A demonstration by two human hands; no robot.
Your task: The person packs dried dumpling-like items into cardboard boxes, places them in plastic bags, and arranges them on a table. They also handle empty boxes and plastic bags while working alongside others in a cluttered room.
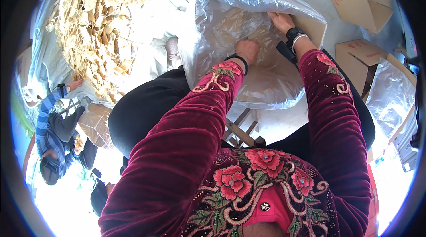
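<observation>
Between my knees stands a cardboard box (pixel 308 30) lined with a clear plastic bag (pixel 219 30), whose edge folds out over the rim. My left hand (pixel 248 50) is balled into a fist low inside the box, against the plastic; its fingertips are hidden. Farther right, my right hand (pixel 282 22) reaches inside against the liner near the box wall, its fingers partly out of sight. A black watch and a pale bracelet circle my right wrist, with a black object (pixel 286 52) hanging beside it. Only plastic and brown cardboard show inside the box.
Dried tan leaves (pixel 96 37) form a large heap on pale sheeting at the left. Beyond it another person (pixel 56 130) sits near a plastic-lined carton (pixel 96 120), one hand at the leaves. More cardboard boxes (pixel 357 54) stand at the right. A wooden folding stool (pixel 241 129) shows beneath me.
</observation>
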